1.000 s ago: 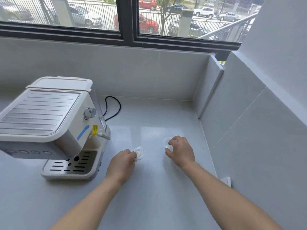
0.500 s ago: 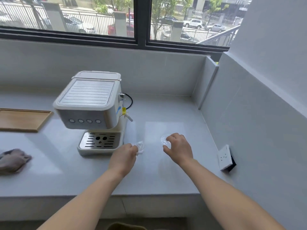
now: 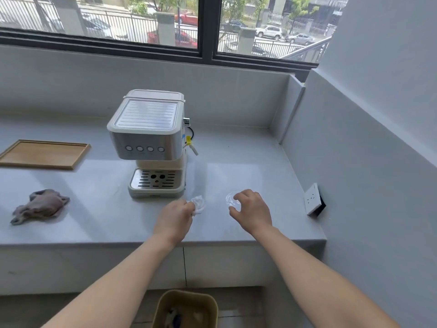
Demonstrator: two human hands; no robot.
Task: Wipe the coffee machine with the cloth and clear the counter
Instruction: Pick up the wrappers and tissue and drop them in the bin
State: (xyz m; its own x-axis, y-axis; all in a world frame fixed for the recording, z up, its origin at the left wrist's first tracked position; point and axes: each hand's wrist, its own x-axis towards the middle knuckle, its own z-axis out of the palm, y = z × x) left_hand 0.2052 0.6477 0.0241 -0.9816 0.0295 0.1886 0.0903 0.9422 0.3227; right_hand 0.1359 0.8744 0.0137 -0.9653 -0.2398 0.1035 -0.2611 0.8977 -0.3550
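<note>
A cream and silver coffee machine (image 3: 151, 138) stands on the grey counter (image 3: 94, 221). A crumpled grey-brown cloth (image 3: 40, 205) lies at the counter's left, away from both hands. My left hand (image 3: 173, 217) grips a small white crumpled wad (image 3: 198, 203) just right of the machine's base. My right hand (image 3: 251, 210) has its fingers curled round a small clear plastic piece (image 3: 230, 200) over the counter. Both hands are near the counter's front edge.
A wooden tray (image 3: 45, 153) sits at the back left. A white wall socket (image 3: 312, 198) is on the right wall near the counter. A tan waste bin (image 3: 186, 308) with some rubbish stands on the floor below the counter's front edge. The black power cord (image 3: 191, 133) runs behind the machine.
The view has pulled back and lowered, bringing the cloth, the tray, the counter's front edge and the bin into sight. Both hands keep their hold and have drawn closer to the front edge.
</note>
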